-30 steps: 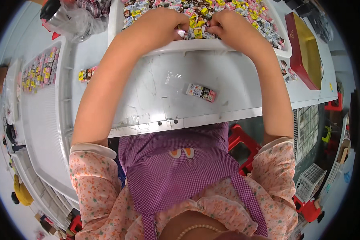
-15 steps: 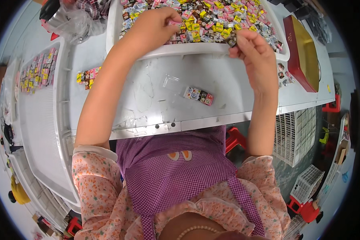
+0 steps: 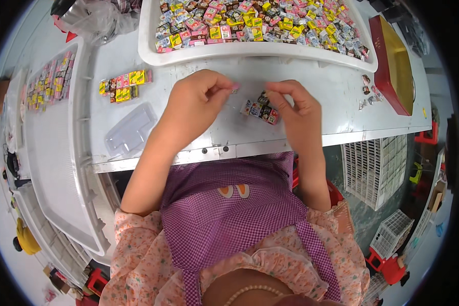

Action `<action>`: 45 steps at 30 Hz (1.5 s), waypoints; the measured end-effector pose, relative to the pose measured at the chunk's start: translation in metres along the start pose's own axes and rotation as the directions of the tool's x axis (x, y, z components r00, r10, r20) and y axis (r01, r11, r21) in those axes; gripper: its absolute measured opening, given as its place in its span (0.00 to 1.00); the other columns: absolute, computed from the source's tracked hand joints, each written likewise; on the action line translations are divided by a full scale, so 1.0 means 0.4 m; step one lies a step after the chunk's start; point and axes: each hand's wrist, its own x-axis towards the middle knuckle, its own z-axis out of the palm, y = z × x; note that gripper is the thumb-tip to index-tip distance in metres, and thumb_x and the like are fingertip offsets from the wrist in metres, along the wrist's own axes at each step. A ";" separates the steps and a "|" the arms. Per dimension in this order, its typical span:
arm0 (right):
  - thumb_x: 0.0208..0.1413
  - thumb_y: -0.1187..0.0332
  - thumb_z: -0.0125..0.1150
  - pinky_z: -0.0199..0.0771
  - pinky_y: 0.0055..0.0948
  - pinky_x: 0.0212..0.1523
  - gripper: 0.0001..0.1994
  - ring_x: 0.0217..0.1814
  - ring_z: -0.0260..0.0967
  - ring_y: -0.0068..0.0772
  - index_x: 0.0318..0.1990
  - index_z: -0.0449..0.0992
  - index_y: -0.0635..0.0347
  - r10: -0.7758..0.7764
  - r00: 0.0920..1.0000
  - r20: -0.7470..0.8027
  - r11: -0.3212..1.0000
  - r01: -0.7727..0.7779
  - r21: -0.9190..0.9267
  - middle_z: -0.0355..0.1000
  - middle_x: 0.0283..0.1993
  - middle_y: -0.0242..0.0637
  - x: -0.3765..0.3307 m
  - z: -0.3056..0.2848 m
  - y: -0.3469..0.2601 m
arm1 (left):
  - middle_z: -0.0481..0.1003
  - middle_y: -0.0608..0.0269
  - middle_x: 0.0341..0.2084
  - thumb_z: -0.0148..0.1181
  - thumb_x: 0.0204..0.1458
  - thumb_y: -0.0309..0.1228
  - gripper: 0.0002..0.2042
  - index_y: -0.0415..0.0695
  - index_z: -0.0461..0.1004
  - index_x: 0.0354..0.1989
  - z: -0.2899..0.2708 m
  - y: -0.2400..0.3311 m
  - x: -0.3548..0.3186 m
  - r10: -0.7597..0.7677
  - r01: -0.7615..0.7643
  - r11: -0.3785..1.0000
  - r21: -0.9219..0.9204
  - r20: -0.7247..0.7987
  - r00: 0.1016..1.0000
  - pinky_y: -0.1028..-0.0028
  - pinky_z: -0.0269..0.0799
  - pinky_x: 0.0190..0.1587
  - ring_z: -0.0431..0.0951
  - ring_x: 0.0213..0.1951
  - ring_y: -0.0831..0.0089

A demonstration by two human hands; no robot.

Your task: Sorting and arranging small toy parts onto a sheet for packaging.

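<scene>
My left hand pinches a small pink wrapped block between thumb and fingertips, just above the table. Opposite it, my right hand is closed on a small dark wrapped block, held at the edge of a short row of blocks in white, black and pink. Whether the dark block touches the row I cannot tell. Left of my left forearm lies a clear plastic tray. Behind it sits a neat cluster of yellow, pink and brown blocks.
A big white bin heaped with loose blocks stands at the back. On the right are a red box with a gold inside and a few scattered pieces. A long white tray holding stacked blocks is at the left.
Both hands have come from the bin toward me, down over the table by the row of blocks, each carrying a block. The clear tray and the whole block cluster at left are now uncovered.
</scene>
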 end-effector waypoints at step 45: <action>0.45 0.75 0.60 0.52 0.47 0.54 0.08 0.46 0.62 0.41 0.36 0.72 0.55 -0.445 0.882 0.155 0.582 0.417 -0.698 0.67 0.38 0.35 0.003 0.119 0.043 | 0.74 0.59 0.28 0.61 0.43 0.25 0.05 0.42 0.77 0.31 -0.043 0.009 0.040 0.416 -0.273 0.822 0.501 -0.200 0.887 0.62 0.64 0.41 0.71 0.36 0.57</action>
